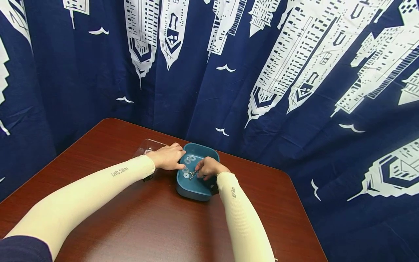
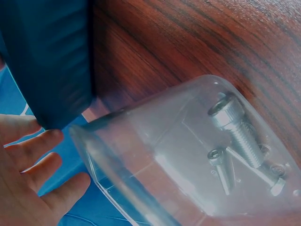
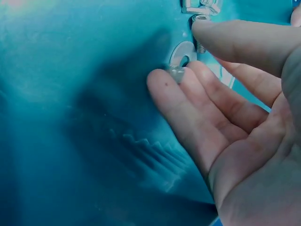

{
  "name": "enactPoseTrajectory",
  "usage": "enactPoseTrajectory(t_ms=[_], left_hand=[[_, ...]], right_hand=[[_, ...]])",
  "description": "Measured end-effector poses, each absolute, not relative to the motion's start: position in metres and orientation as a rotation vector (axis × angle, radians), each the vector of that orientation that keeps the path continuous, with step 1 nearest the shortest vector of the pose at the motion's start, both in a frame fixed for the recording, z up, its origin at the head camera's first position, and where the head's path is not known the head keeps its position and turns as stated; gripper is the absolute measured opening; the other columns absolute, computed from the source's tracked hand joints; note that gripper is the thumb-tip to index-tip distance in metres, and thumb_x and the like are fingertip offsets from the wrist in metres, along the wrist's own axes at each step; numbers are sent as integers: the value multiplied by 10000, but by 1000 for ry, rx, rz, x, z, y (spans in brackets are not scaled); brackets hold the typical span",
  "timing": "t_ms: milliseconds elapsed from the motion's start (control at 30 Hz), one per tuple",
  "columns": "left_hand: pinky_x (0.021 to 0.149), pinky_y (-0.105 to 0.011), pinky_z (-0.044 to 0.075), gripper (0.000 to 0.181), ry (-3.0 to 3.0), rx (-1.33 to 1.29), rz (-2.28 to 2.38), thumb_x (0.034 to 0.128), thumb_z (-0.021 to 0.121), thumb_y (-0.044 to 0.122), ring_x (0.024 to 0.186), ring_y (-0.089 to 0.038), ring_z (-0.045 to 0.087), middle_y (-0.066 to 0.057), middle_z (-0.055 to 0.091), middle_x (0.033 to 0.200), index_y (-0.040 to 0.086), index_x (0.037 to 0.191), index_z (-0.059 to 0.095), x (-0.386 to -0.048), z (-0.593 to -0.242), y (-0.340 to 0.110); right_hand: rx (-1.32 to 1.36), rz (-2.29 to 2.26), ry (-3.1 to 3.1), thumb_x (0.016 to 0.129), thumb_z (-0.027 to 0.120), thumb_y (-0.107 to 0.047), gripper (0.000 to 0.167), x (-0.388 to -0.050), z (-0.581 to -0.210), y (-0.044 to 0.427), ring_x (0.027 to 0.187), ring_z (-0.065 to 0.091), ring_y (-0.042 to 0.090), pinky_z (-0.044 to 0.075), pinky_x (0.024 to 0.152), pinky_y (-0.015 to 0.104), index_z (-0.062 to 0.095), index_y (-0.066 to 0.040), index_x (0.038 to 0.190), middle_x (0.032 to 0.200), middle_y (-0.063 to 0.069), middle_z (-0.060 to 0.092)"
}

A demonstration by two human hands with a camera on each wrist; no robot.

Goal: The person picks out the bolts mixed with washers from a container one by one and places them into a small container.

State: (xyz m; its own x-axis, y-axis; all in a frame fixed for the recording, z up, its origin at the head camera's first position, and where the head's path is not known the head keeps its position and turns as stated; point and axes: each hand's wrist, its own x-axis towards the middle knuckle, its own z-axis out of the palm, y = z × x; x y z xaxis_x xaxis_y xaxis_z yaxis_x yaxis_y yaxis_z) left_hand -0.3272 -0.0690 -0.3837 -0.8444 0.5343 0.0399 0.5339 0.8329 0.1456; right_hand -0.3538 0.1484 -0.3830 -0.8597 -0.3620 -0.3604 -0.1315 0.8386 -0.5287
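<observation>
My left hand (image 1: pixel 168 157) lies at the left rim of a blue bin (image 1: pixel 193 195), its fingers stretched out against the rim. Inside the bin, my right hand (image 1: pixel 208 168) has curled fingers. In the right wrist view, thumb and index finger appear to pinch a small bolt (image 3: pixel 201 48), partly hidden by the thumb. A washer (image 3: pixel 182 51) shows behind the other fingertips, beside a small shiny piece (image 3: pixel 176 73) I cannot identify. A metal fitting (image 3: pixel 202 5) lies above the bolt. Several washers (image 1: pixel 186 175) lie on the bin floor.
Left of the bin stands a clear plastic tray (image 2: pixel 155 127), partly hidden by the left arm in the head view. It holds a large socket-head bolt (image 2: pixel 240 132) and smaller bolts (image 2: pixel 220 167). A patterned blue curtain (image 1: pixel 183 109) hangs behind the brown table (image 1: pixel 157 222).
</observation>
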Motion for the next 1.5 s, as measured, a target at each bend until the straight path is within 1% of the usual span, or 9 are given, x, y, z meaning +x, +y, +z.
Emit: enactPoseTrajectory(t_ms=[300,500,667,767,900,1000,1167,1500], left_hand=[[1066,-483,456,692,3022,906,210,950,627,463,1294,-305,453,-175,567,1389,-30,1425,527,-329,-382,-68],[1054,-485,466,678,3018,910,205,949,630,452,1283,-306,458,-177,570,1379,-29,1417,535,-329,-384,-67],[1067,-486,454,690,3015,912,202,951,622,463,1316,-305,437,-168,561,1389,-24,1430,525,-330,-387,-66],[1079,-487,444,698,3015,904,196,950,624,464,1330,-311,429,-172,554,1399,-28,1434,520,-329,-384,-67],[1089,-488,435,704,3012,895,189,947,630,466,1341,-314,424,-176,548,1412,-29,1436,518,-327,-382,-67],[1090,-485,434,705,3013,895,195,945,633,465,1339,-312,426,-177,551,1408,-31,1434,519,-327,-382,-67],[1087,-476,437,708,3011,895,191,946,630,466,1339,-309,425,-175,552,1408,-29,1439,514,-328,-383,-67],[1070,-474,455,705,3014,890,186,945,638,469,1302,-301,449,-176,563,1403,-22,1437,521,-330,-384,-67]], right_hand=[[-392,-738,2608,811,723,31,227,-360,-388,144,746,663,129,605,751,296,740,5,1036,897,52,714],[-448,-790,2630,820,761,-3,262,-363,-394,140,738,629,114,587,754,269,734,10,1081,957,75,728],[-486,-784,2682,811,760,9,273,-363,-393,139,715,620,102,573,710,252,743,0,1083,974,86,740],[-486,-779,2745,805,752,18,249,-365,-393,140,668,617,98,572,667,251,750,2,1054,919,81,734],[-415,-804,2797,802,744,37,210,-369,-396,141,600,605,98,580,617,255,754,11,1010,838,64,703],[-353,-798,2801,804,733,58,201,-369,-400,141,593,610,109,584,599,260,753,14,999,847,70,694],[-276,-768,2810,809,736,56,183,-370,-407,142,606,612,134,590,615,269,759,-3,982,887,87,699],[-221,-819,2837,798,792,-3,128,-371,-414,140,648,664,118,582,656,280,772,-25,922,849,66,722]])
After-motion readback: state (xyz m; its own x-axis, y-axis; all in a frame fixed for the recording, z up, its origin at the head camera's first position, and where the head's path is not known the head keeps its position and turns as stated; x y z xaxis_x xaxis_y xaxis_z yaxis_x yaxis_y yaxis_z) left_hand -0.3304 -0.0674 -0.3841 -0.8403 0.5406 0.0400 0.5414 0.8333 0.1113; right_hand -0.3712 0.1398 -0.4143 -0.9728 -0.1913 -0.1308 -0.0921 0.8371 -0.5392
